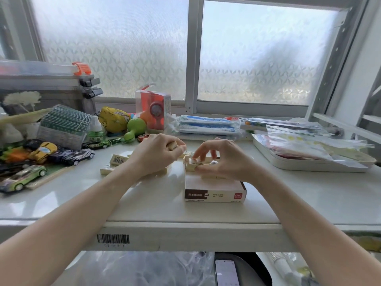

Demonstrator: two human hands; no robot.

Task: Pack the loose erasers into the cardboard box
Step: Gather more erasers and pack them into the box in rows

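The right hand is pinching an eraser into the cardboard box to fill the row, while the left hand is gripping another eraser (ready for next).

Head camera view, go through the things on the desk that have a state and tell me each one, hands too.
Brown-and-white cardboard box: open-topped, partly filled with erasers.
Cream eraser at the box's far left: pinched by right hand.
Left hand: curled round another cream eraser.
Loose cream barcode eraser: on the desk, outside the box.
Frosted sliding window: closed.
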